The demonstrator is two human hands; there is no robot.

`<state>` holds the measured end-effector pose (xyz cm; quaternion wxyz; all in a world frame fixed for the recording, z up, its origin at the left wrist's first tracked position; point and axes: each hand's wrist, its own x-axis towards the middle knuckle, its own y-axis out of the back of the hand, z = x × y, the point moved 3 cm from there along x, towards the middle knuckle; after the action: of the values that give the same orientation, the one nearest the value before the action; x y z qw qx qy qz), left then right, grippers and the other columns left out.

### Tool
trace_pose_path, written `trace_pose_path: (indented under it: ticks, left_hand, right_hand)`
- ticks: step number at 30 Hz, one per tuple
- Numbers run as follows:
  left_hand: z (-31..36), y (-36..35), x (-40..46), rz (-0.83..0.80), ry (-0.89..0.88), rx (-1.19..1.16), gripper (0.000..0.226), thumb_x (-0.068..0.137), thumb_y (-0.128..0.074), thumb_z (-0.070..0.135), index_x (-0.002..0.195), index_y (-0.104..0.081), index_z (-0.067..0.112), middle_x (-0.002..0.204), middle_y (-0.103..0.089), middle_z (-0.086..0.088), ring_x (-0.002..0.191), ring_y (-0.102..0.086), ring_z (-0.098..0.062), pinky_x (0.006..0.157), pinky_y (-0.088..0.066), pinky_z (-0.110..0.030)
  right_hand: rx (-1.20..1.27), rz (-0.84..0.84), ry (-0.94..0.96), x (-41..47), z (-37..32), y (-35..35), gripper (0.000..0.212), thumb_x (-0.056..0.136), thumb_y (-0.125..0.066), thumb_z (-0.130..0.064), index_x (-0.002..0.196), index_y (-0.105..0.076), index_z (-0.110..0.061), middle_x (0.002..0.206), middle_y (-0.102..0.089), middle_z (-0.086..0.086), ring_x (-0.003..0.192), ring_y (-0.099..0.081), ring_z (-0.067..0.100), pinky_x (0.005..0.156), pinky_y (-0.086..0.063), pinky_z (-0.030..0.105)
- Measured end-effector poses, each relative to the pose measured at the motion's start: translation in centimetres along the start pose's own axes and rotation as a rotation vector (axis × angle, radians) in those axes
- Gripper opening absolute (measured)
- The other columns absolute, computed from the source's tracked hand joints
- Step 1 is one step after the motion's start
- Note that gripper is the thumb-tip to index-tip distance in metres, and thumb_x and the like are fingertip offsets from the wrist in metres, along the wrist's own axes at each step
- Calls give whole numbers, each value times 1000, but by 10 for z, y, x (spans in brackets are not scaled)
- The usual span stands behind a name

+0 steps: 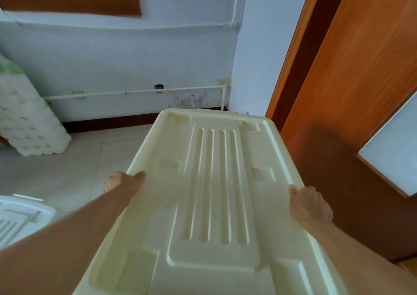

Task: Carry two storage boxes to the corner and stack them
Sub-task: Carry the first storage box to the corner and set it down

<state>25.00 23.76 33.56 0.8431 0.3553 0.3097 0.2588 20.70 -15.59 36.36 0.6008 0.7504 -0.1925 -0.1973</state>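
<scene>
A cream storage box (209, 195) with a ribbed lid fills the middle of the head view, held up in front of me. My left hand (123, 180) grips its left edge, thumb on the lid. On the right edge sits my right hand (310, 204), fingers curled around the rim. The box's far end points at the room corner (228, 105). A second, white storage box (20, 215) shows only its lid at the lower left on the floor. The held box's body is hidden under its lid.
A pack of paper rolls (27, 118) leans against the wall at left. A wooden door (352, 91) stands at right, close to the box's right side. White pipes (135, 91) run along the wall. Tiled floor (90, 164) lies between me and the corner.
</scene>
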Motion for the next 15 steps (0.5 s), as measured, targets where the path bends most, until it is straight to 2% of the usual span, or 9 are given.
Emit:
trace_pose_path:
  ticks: [2,6,12,15]
  left_hand:
    - [15,8,25,3,-8,24,58,84,-62,42,114,-58,-7,90,-51,-16,82,-54,-31,74,-49,-35]
    - [47,22,73,19,-36,70,56,83,-60,44,110,-61,-5,89,-55,-15,84,-59,-32,73,-49,-32]
    - [98,32,144,23,-34,77,45,84,-60,44,99,-61,1,86,-57,-12,76,-55,-28,71,-47,-31]
    - [122,29,179,30,-25,59,51,83,-61,45,106,-63,-1,87,-58,-12,76,-56,-27,72,-48,-30]
  right_hand:
    - [-11,-10,9,8,-25,-2,53,101,-26,-35,114,-59,4,117,-62,21,108,-60,37,88,-48,41]
    - [48,-22,-76,33,-65,-14,57,99,-29,-42,115,-59,3,114,-64,21,106,-61,36,86,-47,39]
    - [49,-22,-26,89,-136,-21,57,100,-25,-42,113,-59,2,114,-64,20,105,-61,35,86,-48,39]
    - [66,-29,-4,125,-168,-28,58,100,-25,-41,114,-59,3,116,-63,20,107,-59,37,88,-47,40]
